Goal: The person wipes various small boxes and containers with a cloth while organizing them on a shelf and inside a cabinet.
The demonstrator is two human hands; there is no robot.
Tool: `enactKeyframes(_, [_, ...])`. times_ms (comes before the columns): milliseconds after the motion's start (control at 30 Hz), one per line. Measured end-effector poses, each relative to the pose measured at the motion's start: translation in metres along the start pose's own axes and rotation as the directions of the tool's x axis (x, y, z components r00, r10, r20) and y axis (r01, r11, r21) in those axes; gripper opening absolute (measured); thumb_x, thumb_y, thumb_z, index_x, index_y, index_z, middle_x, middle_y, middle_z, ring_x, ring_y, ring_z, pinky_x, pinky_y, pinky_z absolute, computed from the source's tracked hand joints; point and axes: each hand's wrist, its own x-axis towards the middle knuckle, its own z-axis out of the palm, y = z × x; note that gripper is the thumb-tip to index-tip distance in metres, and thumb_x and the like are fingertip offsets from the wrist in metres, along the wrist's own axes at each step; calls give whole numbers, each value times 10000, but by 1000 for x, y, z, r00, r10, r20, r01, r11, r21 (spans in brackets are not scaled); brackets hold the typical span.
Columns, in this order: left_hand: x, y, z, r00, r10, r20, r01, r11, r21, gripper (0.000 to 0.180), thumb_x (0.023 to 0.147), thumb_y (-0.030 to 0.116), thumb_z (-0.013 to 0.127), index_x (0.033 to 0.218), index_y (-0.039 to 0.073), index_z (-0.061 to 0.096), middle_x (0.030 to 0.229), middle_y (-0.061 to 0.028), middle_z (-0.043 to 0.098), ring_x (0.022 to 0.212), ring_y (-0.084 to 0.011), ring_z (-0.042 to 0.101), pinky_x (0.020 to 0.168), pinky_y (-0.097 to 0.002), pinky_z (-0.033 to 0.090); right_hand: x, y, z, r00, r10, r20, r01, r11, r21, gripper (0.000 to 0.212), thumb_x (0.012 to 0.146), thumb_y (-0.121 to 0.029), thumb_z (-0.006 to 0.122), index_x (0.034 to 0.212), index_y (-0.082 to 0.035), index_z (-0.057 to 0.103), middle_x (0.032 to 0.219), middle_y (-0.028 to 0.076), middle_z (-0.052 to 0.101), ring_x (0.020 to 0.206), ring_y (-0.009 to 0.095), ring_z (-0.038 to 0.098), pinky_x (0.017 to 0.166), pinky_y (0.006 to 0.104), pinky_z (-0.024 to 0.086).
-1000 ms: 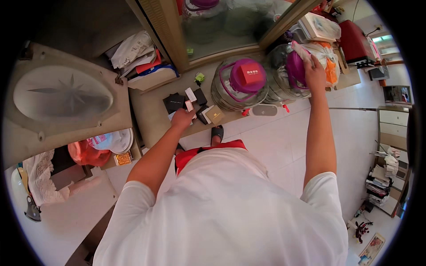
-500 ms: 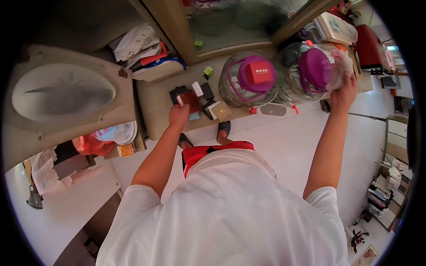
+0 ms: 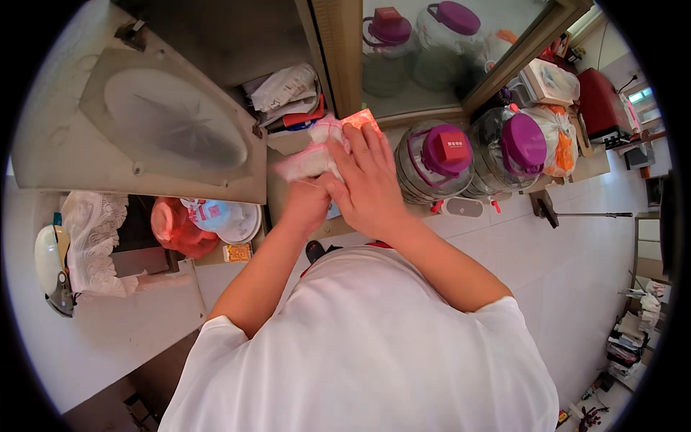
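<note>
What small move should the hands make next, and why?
Perhaps ease the right hand back slightly: its fingertips overlap the orange-red item, and the fingers of the left hand are mostly hidden, so its grip cannot be judged. The pink-and-white cloth-like piece also lies bunched against the hands.

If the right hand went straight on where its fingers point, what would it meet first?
The right hand would probably first meet the orange-red patterned item at the ends of its fingers, perhaps touching it already; depth is unclear here.
</note>
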Motion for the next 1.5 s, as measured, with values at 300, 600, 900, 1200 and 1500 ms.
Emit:
enactKeyframes(300, [-33,68,7,995,96,-24,-90,977,196,351,890,-21,594,1241,-22,580,1065,-71,706,933,-126,672,836,-283,543,57,9,28,982,21,-187,-42,993,-112,412,979,-321,536,1279,-52,622,1356,200,558,1359,455,427,1146,619,281])
enactKeyframes(600, [-41,79,-24,991,117,61,-129,961,246,431,881,-44,556,1312,-27,554,1184,-103,683,1069,-154,651,932,-306,525,84,-4,12,909,300,290,-322,946,29,241,972,-256,558,1028,-49,669,1034,129,675,1016,378,614,931,510,451])
enactKeyframes(900, [-47,86,-38,989,151,4,-146,952,270,410,897,-10,576,1306,-19,546,1124,-81,698,987,-129,666,840,-286,540,70,63,36,998,-43,-48,36,992,-123,330,1022,-293,487,1019,-14,664,851,132,675,882,346,652,814,452,524])
enactKeyframes(1200, [-40,103,-24,985,-111,-135,81,974,-212,360,924,79,555,1284,54,553,1145,-72,691,946,-192,695,798,-310,570,36,-11,41,977,131,-169,-12,823,567,375,1033,-301,503,1242,-18,632,1375,266,513,1247,398,526,1078,459,401])
enactKeyframes(1500, [-49,72,-23,882,-446,150,457,736,-499,258,951,169,604,1172,37,613,1011,-93,684,891,-225,698,758,-369,594,39,39,52,950,244,-194,-156,911,381,289,1032,-249,508,1105,-14,661,1038,195,658,960,332,658,855,415,529])
